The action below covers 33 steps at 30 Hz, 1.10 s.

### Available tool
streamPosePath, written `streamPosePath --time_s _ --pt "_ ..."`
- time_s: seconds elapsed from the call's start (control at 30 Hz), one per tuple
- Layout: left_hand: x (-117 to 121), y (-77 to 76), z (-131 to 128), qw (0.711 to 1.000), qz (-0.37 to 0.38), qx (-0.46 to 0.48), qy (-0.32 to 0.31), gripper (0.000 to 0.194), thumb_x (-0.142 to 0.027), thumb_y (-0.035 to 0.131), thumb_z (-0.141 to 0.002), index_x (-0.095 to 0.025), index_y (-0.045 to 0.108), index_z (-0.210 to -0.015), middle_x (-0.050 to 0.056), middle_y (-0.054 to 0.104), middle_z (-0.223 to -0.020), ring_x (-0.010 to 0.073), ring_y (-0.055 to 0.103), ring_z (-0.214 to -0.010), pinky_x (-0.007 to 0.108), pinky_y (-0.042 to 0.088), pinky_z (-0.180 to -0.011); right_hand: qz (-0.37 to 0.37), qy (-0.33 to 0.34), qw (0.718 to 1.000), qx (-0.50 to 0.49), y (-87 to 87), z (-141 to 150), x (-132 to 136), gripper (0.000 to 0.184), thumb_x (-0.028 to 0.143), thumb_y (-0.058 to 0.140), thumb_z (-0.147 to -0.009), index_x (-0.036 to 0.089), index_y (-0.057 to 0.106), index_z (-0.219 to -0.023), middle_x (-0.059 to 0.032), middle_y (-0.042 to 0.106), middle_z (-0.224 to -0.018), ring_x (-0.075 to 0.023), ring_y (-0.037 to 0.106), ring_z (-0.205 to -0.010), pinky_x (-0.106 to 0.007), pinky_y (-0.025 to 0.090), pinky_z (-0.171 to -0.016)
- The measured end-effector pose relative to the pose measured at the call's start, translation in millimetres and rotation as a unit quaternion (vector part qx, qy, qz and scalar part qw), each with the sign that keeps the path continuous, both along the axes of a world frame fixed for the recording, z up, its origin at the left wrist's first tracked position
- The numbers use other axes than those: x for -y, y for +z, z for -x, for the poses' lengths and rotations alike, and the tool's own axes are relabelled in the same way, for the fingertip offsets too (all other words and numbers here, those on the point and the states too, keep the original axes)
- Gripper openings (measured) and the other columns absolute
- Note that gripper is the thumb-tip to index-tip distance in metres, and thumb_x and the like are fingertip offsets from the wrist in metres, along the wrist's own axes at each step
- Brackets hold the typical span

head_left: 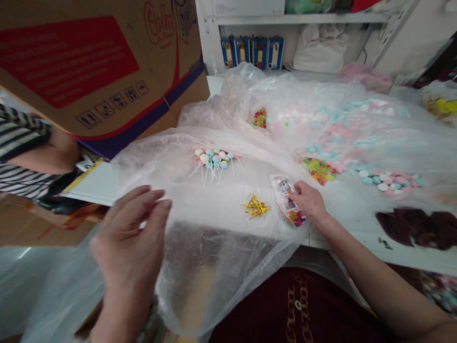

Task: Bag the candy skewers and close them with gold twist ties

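My right hand (310, 202) pinches the edge of a small printed plastic bag (284, 190), one of what looks like a flat stack on the plastic-covered table. Left of it lies a loose pile of gold twist ties (256, 206). My left hand (132, 233) hangs in the air at the near left, slightly blurred. Its fingers are bent and stand a little apart from the thumb, and nothing shows in them. Beyond it, pastel lollipops (214, 158) with white sticks lie in a heap on the clear sheet.
A large cardboard box (107, 62) stands at the back left, a person's striped sleeve (21, 128) beside it. Colourful gummy candies (320, 170), pastel candies (391, 181) and dark brown pieces (419, 227) lie to the right. Clear plastic sheeting (221, 267) hangs over the front edge.
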<state>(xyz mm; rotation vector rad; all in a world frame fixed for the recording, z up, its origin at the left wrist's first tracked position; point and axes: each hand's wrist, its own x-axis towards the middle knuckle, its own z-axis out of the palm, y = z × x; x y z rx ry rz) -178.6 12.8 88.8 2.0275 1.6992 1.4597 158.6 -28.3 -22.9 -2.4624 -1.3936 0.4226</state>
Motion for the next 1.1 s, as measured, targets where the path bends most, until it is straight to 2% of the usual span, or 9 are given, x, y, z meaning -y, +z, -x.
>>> streamPosePath --time_s 0.13,0.27,0.4,0.53,0.63,0.73,0.8,0.97,1.1 --pt "4 -12.8 -71 0.960 0.164 0.104 -0.201 0.011 -0.027 0.065 -0.075 -0.019 0.072 -0.079 0.004 0.070 -0.091 0.0182 0.064 -0.088 0.031 0.049 -0.082 -0.088 0.009 0.996 0.003 -3.2 -8 8 0.021 0.030 0.047 -0.085 0.022 0.066 -0.082 -0.0028 0.066 -0.083 -0.0174 0.057 -0.076 -0.026 0.036 -0.064" --pt "10 -46.6 -109 0.841 0.407 0.233 -0.269 0.014 -0.027 0.064 -0.073 -0.015 0.071 -0.076 0.002 0.064 -0.062 0.0123 0.056 -0.057 0.024 0.044 -0.056 -0.207 0.046 0.977 0.006 -0.9 -7 15 0.027 0.033 0.046 -0.086 0.020 0.069 -0.082 -0.0071 0.065 -0.090 -0.0199 0.057 -0.086 -0.029 0.040 -0.075" --pt "11 -65.2 -130 0.758 0.477 0.359 -0.264 0.030 -0.030 0.073 -0.067 -0.014 0.068 -0.091 0.003 0.067 -0.075 0.0111 0.058 -0.059 0.022 0.042 -0.053 -0.262 0.023 0.934 -0.242 10.5 18 7 0.019 0.035 0.053 -0.080 0.021 0.064 -0.078 -0.0019 0.062 -0.071 -0.0182 0.056 -0.070 -0.028 0.042 -0.066" --pt "1 -73.6 -132 0.673 0.508 0.469 -0.263 0.039 -0.034 0.080 -0.058 -0.012 0.068 -0.088 0.006 0.069 -0.080 0.0132 0.061 -0.065 0.025 0.047 -0.061 -0.193 0.054 0.855 -0.478 22.5 61 -17 0.020 0.038 0.060 -0.074 0.019 0.057 -0.068 0.0047 0.048 -0.054 -0.0116 0.043 -0.050 -0.023 0.033 -0.048" --pt "-10 -79.7 -118 0.677 0.491 0.514 -0.193 0.035 -0.033 0.082 -0.053 -0.011 0.069 -0.077 0.004 0.068 -0.070 0.0123 0.060 -0.059 0.024 0.046 -0.059 -0.142 0.135 0.889 -0.414 25.0 84 -49 0.026 0.039 0.050 -0.083 0.019 0.056 -0.067 0.0028 0.052 -0.056 -0.0120 0.048 -0.053 -0.023 0.035 -0.051" --pt "-19 -86.1 -98 0.697 0.474 0.519 -0.143 0.031 -0.032 0.082 -0.052 -0.011 0.067 -0.067 0.002 0.065 -0.059 0.0097 0.056 -0.052 0.021 0.041 -0.053 -0.100 0.160 0.968 -0.165 23.4 97 -92 0.024 0.032 0.043 -0.088 0.018 0.062 -0.080 -0.0040 0.066 -0.081 -0.0160 0.060 -0.076 -0.026 0.042 -0.068" --pt "-22 -89.3 -88 0.705 0.459 0.524 -0.137 0.031 -0.033 0.082 -0.052 -0.011 0.065 -0.062 0.001 0.062 -0.054 0.0082 0.052 -0.048 0.020 0.039 -0.050 -0.074 0.139 0.986 -0.054 21.2 104 -123 0.024 0.028 0.045 -0.088 0.016 0.063 -0.099 -0.0110 0.066 -0.103 -0.0203 0.061 -0.094 -0.029 0.042 -0.078" --pt "-25 -90.8 -76 0.689 0.418 0.582 -0.110 0.037 -0.034 0.085 -0.045 -0.013 0.060 -0.062 -0.001 0.060 -0.053 0.0085 0.051 -0.049 0.021 0.042 -0.053 -0.023 0.107 0.992 -0.056 14.1 107 -173 0.022 0.015 0.052 -0.079 0.012 0.067 -0.096 -0.0172 0.068 -0.100 -0.0259 0.062 -0.097 -0.031 0.043 -0.079" --pt "-29 -95.2 -68 0.719 0.398 0.564 -0.079 0.040 -0.043 0.079 -0.054 -0.016 0.050 -0.058 -0.006 0.049 -0.046 0.0063 0.042 -0.041 0.019 0.032 -0.042 -0.006 0.090 0.990 -0.112 9.3 80 -158 0.017 0.013 0.051 -0.073 0.014 0.068 -0.076 -0.0119 0.069 -0.082 -0.0215 0.063 -0.083 -0.026 0.042 -0.067"
